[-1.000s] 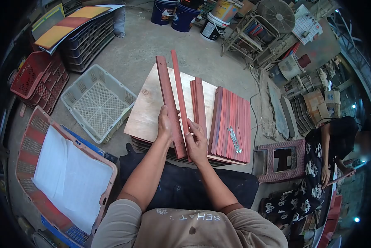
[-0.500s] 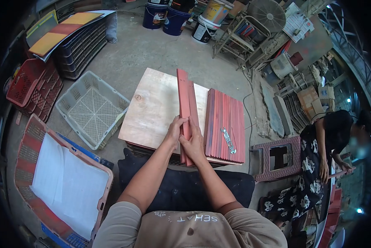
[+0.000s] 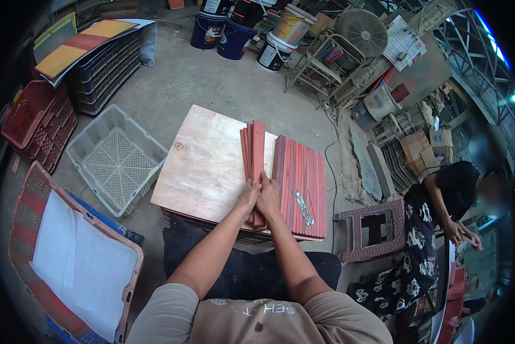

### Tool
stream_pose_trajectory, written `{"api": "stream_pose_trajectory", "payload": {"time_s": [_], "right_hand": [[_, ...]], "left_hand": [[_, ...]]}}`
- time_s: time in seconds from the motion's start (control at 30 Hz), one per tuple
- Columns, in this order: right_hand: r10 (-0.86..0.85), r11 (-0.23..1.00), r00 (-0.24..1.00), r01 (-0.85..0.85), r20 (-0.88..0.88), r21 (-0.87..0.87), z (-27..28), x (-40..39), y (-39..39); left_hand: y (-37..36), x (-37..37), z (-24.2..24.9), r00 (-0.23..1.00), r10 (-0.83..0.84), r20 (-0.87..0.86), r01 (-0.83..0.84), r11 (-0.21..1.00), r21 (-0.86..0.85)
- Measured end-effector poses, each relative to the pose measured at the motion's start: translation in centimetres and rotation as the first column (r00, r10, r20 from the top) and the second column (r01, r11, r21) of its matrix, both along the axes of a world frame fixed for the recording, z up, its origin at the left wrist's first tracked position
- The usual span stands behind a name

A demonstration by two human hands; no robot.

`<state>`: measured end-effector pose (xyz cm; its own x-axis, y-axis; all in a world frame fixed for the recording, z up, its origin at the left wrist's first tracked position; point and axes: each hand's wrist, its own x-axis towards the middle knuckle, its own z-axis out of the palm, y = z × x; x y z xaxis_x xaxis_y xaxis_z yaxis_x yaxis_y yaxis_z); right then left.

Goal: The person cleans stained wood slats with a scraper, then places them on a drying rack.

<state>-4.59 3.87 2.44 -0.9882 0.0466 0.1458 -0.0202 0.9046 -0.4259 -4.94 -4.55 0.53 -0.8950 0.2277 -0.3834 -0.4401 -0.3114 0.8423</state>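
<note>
Several red-painted wooden slats (image 3: 258,146) stand out lengthwise in my hands above a plywood board (image 3: 203,157). My left hand (image 3: 247,196) is closed around the near part of the slats from the left side. Close against it, my right hand (image 3: 268,198) grips them from the right, thumb along the top slat. The slats' far ends are slightly fanned out. Just right of my hands, a row of similar red slats (image 3: 312,183) lies side by side on the board, with a shiny metal tool (image 3: 303,207) and a thin wire on top.
A pale plastic crate (image 3: 117,166) and a red crate lined with white sheet (image 3: 80,252) stand at left. On the right are a plastic stool (image 3: 372,232) and a seated co-worker (image 3: 449,195) holding a reddish piece. Paint buckets (image 3: 234,40) and a fan (image 3: 361,34) stand behind.
The slats in my hands have shifted from a long staggered pair to a more even, fanned bundle, and my hands have moved closer together. The view has shifted slightly.
</note>
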Motion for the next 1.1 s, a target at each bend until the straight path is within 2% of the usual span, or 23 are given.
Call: {"api": "stream_pose_trajectory", "payload": {"time_s": [0.07, 0.17, 0.23, 0.33, 0.43, 0.47, 0.57, 0.67, 0.77, 0.83, 0.93, 1.0, 1.03, 1.1], "right_hand": [[0.025, 0.978, 0.999, -0.031, -0.029, -0.206, -1.0, -0.8, 0.3], [-0.129, 0.932, 0.975, 0.182, 0.182, -0.314, -1.3, -1.4, -0.1], [-0.078, 0.933, 0.97, 0.152, 0.231, -0.325, 0.0, -1.4, -0.5], [-0.071, 0.943, 0.959, 0.155, 0.276, -0.296, 1.2, -1.2, -0.8], [-0.124, 0.947, 0.941, 0.207, 0.314, -0.244, 0.3, -1.8, -0.5], [-0.14, 0.945, 0.933, 0.226, 0.333, -0.237, 0.2, -1.9, -0.5], [-0.159, 0.938, 0.928, 0.249, 0.338, -0.241, -0.1, -1.8, -0.9], [-0.096, 0.972, 0.919, 0.17, 0.381, -0.164, -0.6, -2.1, -1.6], [-0.113, 0.983, 0.909, 0.161, 0.402, -0.087, -1.4, -2.1, -1.6], [-0.166, 0.96, 0.897, 0.242, 0.409, -0.141, -1.5, -1.8, -1.6], [-0.228, 0.939, 0.865, 0.316, 0.446, -0.134, -1.0, -2.3, -2.6], [-0.288, 0.929, 0.856, 0.358, 0.43, -0.09, -1.7, -2.3, -3.3], [-0.324, 0.923, 0.858, 0.379, 0.399, -0.066, -2.4, -2.3, -3.6], [-0.287, 0.914, 0.847, 0.382, 0.448, -0.138, -1.2, -1.9, -3.5]], "left_hand": [[0.6, 0.0, -0.2, 1.0, 0.006, -0.014, -0.006, 1.0, 0.003], [0.3, 0.1, 0.1, 0.997, 0.019, -0.068, -0.019, 1.0, 0.002], [0.1, 0.5, -0.3, 0.987, 0.031, -0.16, -0.038, 0.998, -0.043], [0.7, -0.1, -2.9, 0.97, 0.053, -0.236, -0.115, 0.959, -0.258], [0.0, 1.1, -0.6, 0.983, -0.009, -0.184, -0.066, 0.915, -0.399], [-0.2, 1.0, -0.5, 0.96, 0.016, -0.281, -0.123, 0.922, -0.368], [-0.5, 1.9, 0.9, 0.987, -0.014, -0.163, -0.053, 0.915, -0.399], [-0.1, 1.4, -0.9, 0.982, 0.098, -0.164, -0.135, 0.963, -0.231], [0.2, 1.3, -1.9, 0.97, 0.219, -0.102, -0.225, 0.973, -0.045], [0.4, 1.1, -2.5, 0.954, 0.296, -0.047, -0.292, 0.953, 0.082], [0.4, 0.6, -4.1, 0.969, 0.247, -0.006, -0.244, 0.958, 0.148], [0.7, -0.1, -5.5, 0.985, 0.169, 0.012, -0.163, 0.927, 0.337], [0.1, 0.8, -3.1, 0.999, 0.038, 0.005, -0.036, 0.86, 0.508], [-0.1, 1.1, -1.9, 0.998, 0.021, 0.058, -0.049, 0.847, 0.529]]}}
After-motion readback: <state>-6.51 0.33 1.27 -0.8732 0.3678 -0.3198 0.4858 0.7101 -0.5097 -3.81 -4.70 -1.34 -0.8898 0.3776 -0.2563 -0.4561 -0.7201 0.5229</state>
